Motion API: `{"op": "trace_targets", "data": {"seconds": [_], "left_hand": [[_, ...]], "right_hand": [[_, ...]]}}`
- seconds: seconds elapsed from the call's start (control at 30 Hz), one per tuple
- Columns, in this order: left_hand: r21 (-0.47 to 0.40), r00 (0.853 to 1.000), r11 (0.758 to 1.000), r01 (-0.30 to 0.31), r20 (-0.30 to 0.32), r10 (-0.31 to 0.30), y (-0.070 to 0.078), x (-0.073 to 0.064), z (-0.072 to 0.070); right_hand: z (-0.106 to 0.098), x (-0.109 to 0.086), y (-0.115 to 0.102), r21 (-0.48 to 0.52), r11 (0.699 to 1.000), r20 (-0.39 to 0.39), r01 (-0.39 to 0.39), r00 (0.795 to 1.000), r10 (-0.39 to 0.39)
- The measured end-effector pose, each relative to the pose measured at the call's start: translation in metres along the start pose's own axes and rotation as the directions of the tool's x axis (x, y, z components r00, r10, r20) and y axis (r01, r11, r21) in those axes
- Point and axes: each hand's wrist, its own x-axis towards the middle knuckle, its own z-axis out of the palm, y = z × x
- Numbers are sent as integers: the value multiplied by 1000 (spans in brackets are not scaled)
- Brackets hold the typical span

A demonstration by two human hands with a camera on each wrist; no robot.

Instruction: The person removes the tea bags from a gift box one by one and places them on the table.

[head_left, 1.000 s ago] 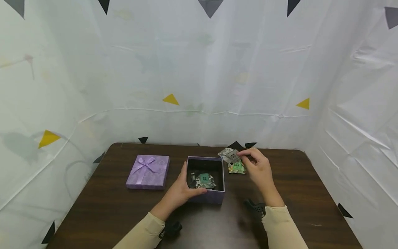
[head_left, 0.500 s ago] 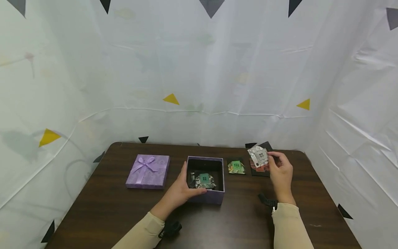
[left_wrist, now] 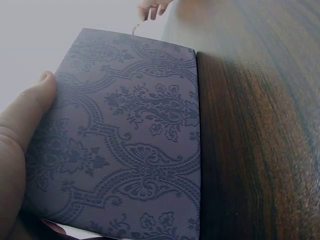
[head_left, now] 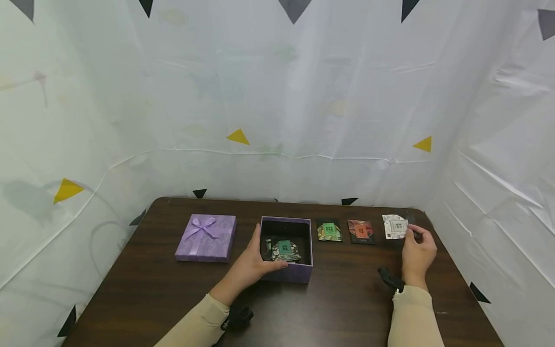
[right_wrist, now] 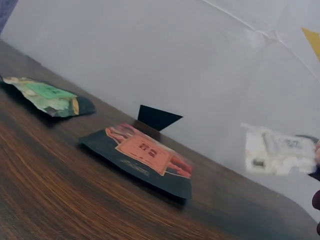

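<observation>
My left hand (head_left: 246, 271) holds the purple box (head_left: 289, 275) at its left side, thumb over the front rim. Its patterned front wall (left_wrist: 135, 135) fills much of the left wrist view. Inside the box lie small dark packets, the top packet (head_left: 285, 251) bearing a green label. At the right end of the table my right hand (head_left: 418, 251) pinches the edge of a white-and-grey packet (head_left: 394, 226), tilted and blurred in the right wrist view. To its left lie a red-labelled packet (head_left: 361, 232) and a green-labelled packet (head_left: 329, 231), flat and apart.
A purple lid (head_left: 206, 238) with a ribbon bow sits left of the box on the dark wooden table (head_left: 329, 308). White curtain (head_left: 277, 96) with coloured triangles surrounds the table's back and sides.
My right hand has carried the white-and-grey packet rightward, from beside the box past the red-labelled packet, which is now uncovered. The left hand stays on the box.
</observation>
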Motion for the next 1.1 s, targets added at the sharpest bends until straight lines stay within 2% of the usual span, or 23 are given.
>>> {"op": "trace_targets", "data": {"seconds": [0.13, 0.27, 0.37, 0.5, 0.7, 0.9, 1.1], "left_hand": [[2, 1000, 1000, 5, 2, -5, 0, 0, 0], [-2, 1000, 1000, 4, -1, -4, -4, 1, 1], [0, 1000, 1000, 7, -13, -7, -6, 2, 3], [11, 1000, 1000, 9, -21, -8, -6, 2, 4], [15, 999, 1000, -3, -32, 3, -5, 2, 3], [9, 999, 1000, -15, -34, 15, -4, 1, 2], [3, 999, 1000, -22, -32, 23, -3, 1, 1]], "right_hand": [[-3, 2, 2, -117, 991, 32, -61, 997, 65], [-7, -1, 6, -256, 963, 111, -84, 987, 116], [-8, 1, 9, -386, 921, 211, -51, 967, 142], [-6, 1, 11, -485, 874, 300, 6, 940, 160], [-4, 0, 8, -498, 867, 306, 20, 939, 154], [-3, 0, 6, -535, 844, 340, 36, 924, 176], [-3, 1, 10, -563, 825, 349, 46, 918, 188]]}}
